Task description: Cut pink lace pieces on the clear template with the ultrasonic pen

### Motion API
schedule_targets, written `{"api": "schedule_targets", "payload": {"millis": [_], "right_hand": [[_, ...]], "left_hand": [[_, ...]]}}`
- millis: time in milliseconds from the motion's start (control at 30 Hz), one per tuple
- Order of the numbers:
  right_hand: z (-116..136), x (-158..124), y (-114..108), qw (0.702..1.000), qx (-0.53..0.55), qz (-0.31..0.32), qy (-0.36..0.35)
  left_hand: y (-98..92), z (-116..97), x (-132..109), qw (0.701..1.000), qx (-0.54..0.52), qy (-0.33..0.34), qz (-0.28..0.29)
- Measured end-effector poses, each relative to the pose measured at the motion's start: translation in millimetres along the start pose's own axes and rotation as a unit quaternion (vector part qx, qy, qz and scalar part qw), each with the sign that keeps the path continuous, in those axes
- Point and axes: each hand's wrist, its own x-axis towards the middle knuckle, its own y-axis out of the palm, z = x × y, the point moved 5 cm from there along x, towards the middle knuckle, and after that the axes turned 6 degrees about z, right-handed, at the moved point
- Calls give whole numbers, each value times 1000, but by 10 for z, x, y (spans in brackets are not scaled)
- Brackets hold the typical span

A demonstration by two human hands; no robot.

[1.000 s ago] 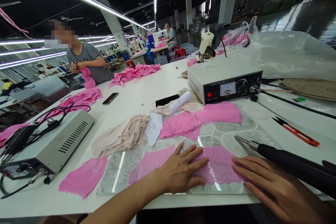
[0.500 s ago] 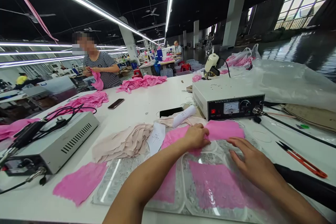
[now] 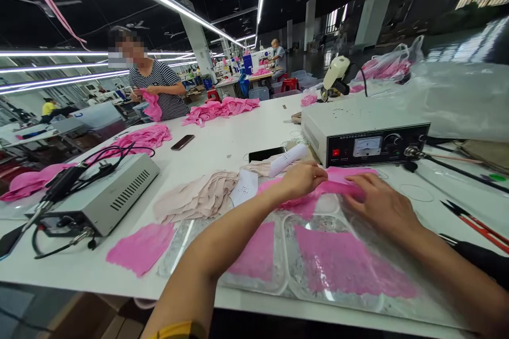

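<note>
My left hand point(image 3: 303, 178) is closed, pinching the near edge of a pink lace piece point(image 3: 338, 181) that lies in front of a white control box point(image 3: 363, 136). My right hand point(image 3: 376, 202) grips the same pink lace piece at its right end, fingers curled over it. Closer to me, two more pink lace pieces point(image 3: 350, 266) lie flat on a clear patterned plate point(image 3: 294, 270). A pile of beige fabric pieces point(image 3: 199, 198) lies to the left of my left hand.
A grey machine with black cables point(image 3: 101, 196) stands at left, a loose pink lace piece point(image 3: 141, 248) before it. Red scissors point(image 3: 475, 222) and a black tool handle point(image 3: 481, 259) lie at right. A person in a striped shirt point(image 3: 159, 90) handles pink fabric across the table. Two phones lie mid-table.
Both hands left the lace pieces on the clear plate and reached forward to the pink lace piece by the white box, now gripping it. The camera view shifted slightly.
</note>
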Motion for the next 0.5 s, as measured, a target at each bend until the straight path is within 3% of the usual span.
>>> {"api": "schedule_targets", "payload": {"millis": [100,233,400,500], "right_hand": [[258,-1,12,997,-22,-8,-67],[846,-176,-23,982,-8,-33,-188],[1697,-402,66,937,63,-14,-344],[2004,-490,118,906,107,7,-410]], "left_hand": [[-169,61,-386,1000,-10,23,-2],[-265,214,-1211,999,-14,43,16],[-185,367,-2306,1000,5,19,15],[-97,380,-2759,1000,12,-1,17]]}}
